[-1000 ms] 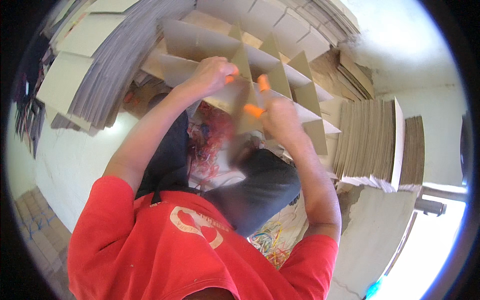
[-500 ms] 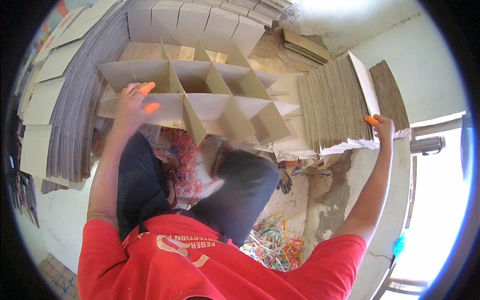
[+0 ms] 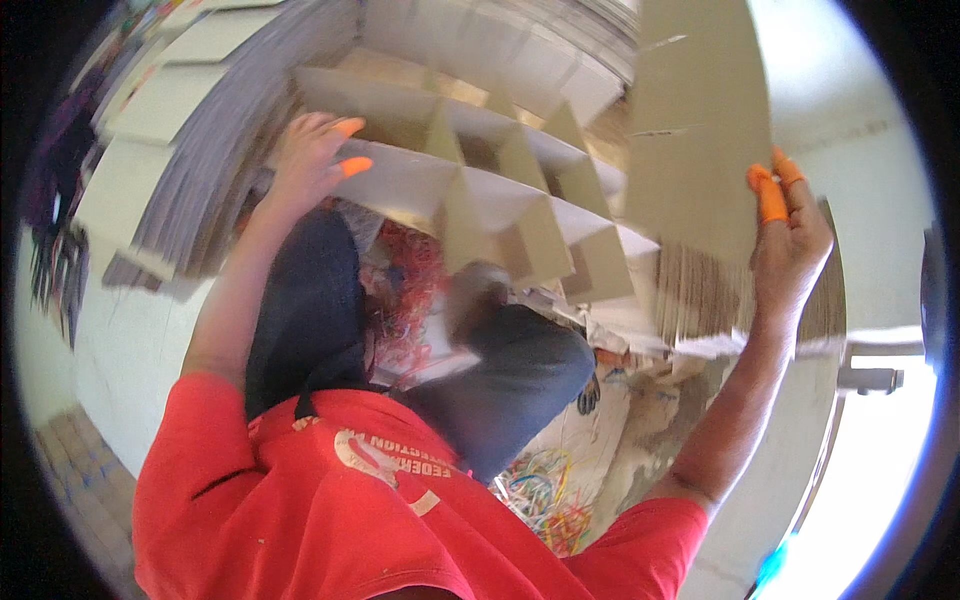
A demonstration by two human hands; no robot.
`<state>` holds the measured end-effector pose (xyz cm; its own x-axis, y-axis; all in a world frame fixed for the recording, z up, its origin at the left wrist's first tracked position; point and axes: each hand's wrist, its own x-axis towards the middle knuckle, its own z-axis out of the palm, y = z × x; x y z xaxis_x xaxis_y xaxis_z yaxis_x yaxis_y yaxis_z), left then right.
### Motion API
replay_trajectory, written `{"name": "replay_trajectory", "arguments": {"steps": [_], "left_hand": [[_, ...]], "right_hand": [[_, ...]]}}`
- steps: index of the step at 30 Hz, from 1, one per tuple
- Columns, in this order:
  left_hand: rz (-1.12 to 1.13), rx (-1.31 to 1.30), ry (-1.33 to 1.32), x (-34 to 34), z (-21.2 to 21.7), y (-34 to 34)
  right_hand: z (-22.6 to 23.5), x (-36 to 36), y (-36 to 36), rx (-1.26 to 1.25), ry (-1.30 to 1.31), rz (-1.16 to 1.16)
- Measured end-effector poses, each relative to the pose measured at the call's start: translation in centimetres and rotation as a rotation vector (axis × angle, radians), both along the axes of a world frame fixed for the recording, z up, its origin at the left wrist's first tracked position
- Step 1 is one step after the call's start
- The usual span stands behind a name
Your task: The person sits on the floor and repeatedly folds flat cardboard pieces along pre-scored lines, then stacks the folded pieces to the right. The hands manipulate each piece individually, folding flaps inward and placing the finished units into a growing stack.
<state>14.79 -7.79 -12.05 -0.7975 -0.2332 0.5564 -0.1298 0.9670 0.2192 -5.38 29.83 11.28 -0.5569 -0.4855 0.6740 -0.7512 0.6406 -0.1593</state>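
Note:
A grid of interlocked cardboard dividers [image 3: 505, 200] spans the middle, over my legs. My left hand [image 3: 308, 165], with orange covers on the thumb and a finger, is at the grid's left end. Its thumb and finger are apart, either side of the near strip's top edge; whether they touch it I cannot tell. My right hand [image 3: 790, 225], also with orange finger covers, grips a long slotted cardboard strip [image 3: 700, 130] by its right edge. Held upright, the strip hides part of the cardboard stack behind it.
A tall stack of cardboard sheets [image 3: 235, 130] stands at the left. More strips [image 3: 700, 300] are stacked at the right, below the raised one. Red shredded strands [image 3: 405, 290] lie between my legs, and a tangle of coloured straps [image 3: 545, 495] lies lower right. A wall rises at the right.
My right hand has lifted a cardboard strip off the right stack and raised it. My left hand stays at the grid's left end, its fingers straighter. The whole view has shifted.

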Motion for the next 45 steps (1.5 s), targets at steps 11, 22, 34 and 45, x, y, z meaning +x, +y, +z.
{"name": "replay_trajectory", "arguments": {"steps": [11,22,34,45], "left_hand": [[-0.102,0.184,0.122,0.4,-3.1,-2.6],[-0.051,0.234,0.200,-0.7,-3.7,-2.7],[-0.112,0.220,0.133,-0.8,-3.7,-2.9],[-0.129,0.236,0.134,-0.7,-3.7,-3.1]], "right_hand": [[-6.8,5.6,-14.4,-0.212,-0.560,0.353],[-8.9,7.0,-18.7,0.017,-0.584,0.342],[-9.0,7.6,-19.8,-0.065,-0.579,0.541],[-8.5,7.7,-20.4,-0.024,-0.640,0.542]]}}
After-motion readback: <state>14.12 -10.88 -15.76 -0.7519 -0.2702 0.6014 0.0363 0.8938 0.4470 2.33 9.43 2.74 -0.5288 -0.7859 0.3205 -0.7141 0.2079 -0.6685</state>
